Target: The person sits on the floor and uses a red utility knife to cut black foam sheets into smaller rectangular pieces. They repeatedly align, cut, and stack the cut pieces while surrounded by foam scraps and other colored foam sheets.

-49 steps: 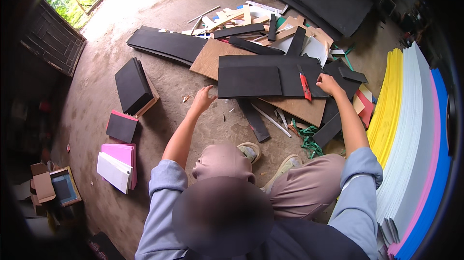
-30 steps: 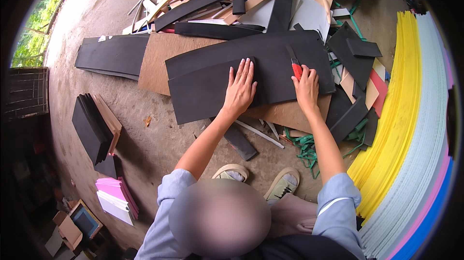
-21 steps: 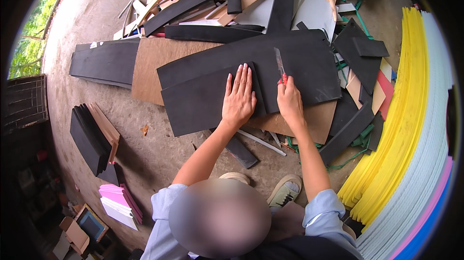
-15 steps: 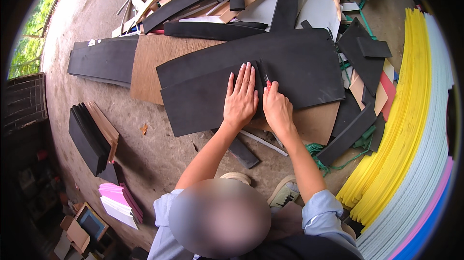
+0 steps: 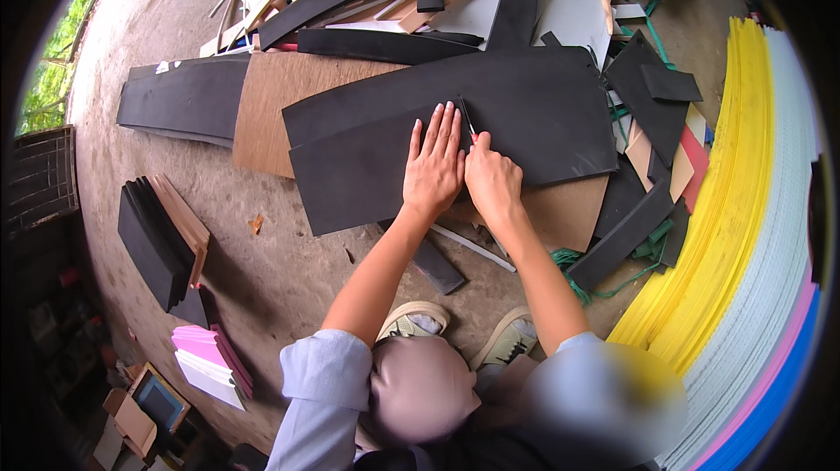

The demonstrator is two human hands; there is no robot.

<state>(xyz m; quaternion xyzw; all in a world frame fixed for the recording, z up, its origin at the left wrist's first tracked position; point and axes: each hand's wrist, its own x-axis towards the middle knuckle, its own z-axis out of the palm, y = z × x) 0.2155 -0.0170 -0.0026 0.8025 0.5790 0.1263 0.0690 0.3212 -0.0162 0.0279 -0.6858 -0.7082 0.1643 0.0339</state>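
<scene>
Your left hand [image 5: 433,175] lies palm down on the small sheet [image 5: 350,178], its fingers straight and nearly together, thumb a little apart, tips near that sheet's far right corner. Your right hand [image 5: 495,178], just beside it, has its fingers curled around the knife [image 5: 469,119], whose blade points away from you along the small sheet's right edge; whether the blade touches, you can't tell. The small sheet rests on the big sheet [image 5: 542,112], which covers most of the board [image 5: 276,103].

Scraps [image 5: 477,20] crowd the board's far edge. Green twine [image 5: 569,261] lies off its near right corner, with yellow sheets [image 5: 687,270] further right. On the floor [image 5: 289,270] to your left stand a black stack [image 5: 157,243] and pink sheets [image 5: 206,347].
</scene>
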